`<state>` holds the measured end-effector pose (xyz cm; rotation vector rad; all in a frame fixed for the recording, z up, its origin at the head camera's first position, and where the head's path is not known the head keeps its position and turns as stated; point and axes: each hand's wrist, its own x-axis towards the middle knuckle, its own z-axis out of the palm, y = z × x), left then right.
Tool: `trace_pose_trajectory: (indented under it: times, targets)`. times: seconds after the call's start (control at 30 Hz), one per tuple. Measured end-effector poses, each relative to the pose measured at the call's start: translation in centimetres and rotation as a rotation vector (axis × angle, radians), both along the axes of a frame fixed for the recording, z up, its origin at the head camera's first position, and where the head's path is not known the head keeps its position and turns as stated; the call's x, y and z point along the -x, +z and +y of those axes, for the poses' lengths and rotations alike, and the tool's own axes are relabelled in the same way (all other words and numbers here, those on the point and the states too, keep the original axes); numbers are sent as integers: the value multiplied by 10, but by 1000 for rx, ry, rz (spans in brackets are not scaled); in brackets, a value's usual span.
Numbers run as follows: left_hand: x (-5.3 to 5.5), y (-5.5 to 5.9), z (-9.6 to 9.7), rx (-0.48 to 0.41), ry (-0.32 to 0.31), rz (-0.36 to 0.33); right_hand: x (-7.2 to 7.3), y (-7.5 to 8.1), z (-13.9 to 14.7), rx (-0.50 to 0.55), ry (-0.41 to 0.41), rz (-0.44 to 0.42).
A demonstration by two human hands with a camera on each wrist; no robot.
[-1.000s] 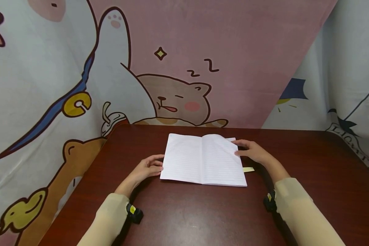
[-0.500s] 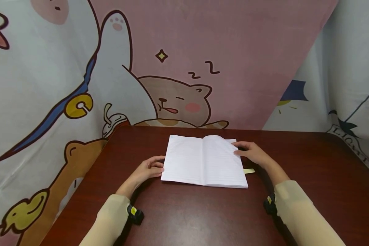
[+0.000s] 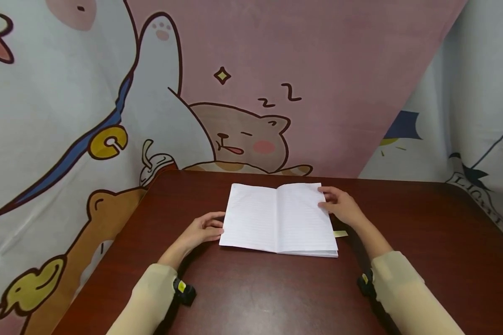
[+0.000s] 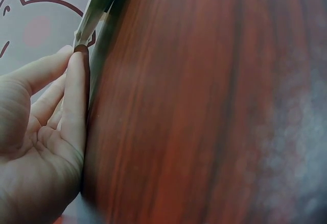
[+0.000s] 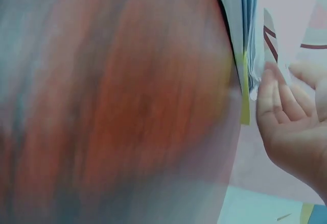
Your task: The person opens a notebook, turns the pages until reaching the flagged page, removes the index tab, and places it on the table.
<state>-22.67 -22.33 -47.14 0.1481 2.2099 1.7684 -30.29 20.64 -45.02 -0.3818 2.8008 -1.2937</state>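
An open notebook (image 3: pixel 251 216) with blank ruled pages lies on the dark red-brown table. At its left edge my left hand (image 3: pixel 199 231) pinches the cover and pages between thumb and fingers; the left wrist view shows the fingertips on the notebook's edge (image 4: pixel 91 22). My right hand (image 3: pixel 341 204) pinches the upper outer edge of the right-hand page (image 3: pixel 302 216). In the right wrist view that single page stands apart from the stack of pages (image 5: pixel 249 25), between thumb and fingers. A yellow strip (image 3: pixel 340 234) sticks out from the notebook's right side.
The wooden table (image 3: pixel 251 293) reaches back to a cartoon-printed cloth (image 3: pixel 327 83) hanging behind it. Black wrist cameras are strapped at the left cuff (image 3: pixel 184 292) and the right cuff (image 3: pixel 365 284).
The right-hand page's top corner, curled over before, now lies straighter, and its lower edge stands slightly off the pages beneath. My right hand has shifted slightly up; the left hand stays put.
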Motion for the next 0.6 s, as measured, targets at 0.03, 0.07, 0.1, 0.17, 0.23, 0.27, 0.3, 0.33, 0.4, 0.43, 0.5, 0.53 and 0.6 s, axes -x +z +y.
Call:
trace_pose_trajectory:
  times: [0.03, 0.07, 0.1, 0.17, 0.23, 0.27, 0.3, 0.33, 0.4, 0.43, 0.5, 0.53, 0.6]
  targets:
    - [0, 0, 0, 0, 2, -2, 0, 0, -1, 11, -22, -4]
    - [0, 0, 0, -3, 1, -2, 1, 0, -2, 18, -44, -7]
    - [0, 0, 0, -3, 3, -4, 2, 0, -4, 29, -65, -13]
    - [0, -1, 0, -7, 6, -4, 3, 1, -6, 47, -104, -31]
    - [0, -2, 0, -7, 9, -2, 4, 0, -7, 63, -142, -47]
    - [0, -2, 0, -8, 9, -3, 4, 0, -7, 71, -161, -55]
    - [0, -2, 0, -9, 8, -1, 5, 0, -7, 79, -181, -58]
    - [0, -2, 0, -11, 6, 0, 4, 0, -7, 89, -199, -60]
    - [0, -2, 0, -12, 3, 1, 4, -1, -7, 101, -224, -55]
    - [0, -2, 0, -14, 0, 3, 4, -1, -7, 105, -232, -49]
    - [0, -2, 0, -14, -3, 5, 3, -2, -7, 105, -246, -37]
    - [0, -2, -1, -13, -3, 4, 3, -2, -7, 106, -250, -30]
    - [0, -2, 0, -11, -2, 4, 3, -2, -7, 91, -255, -4]
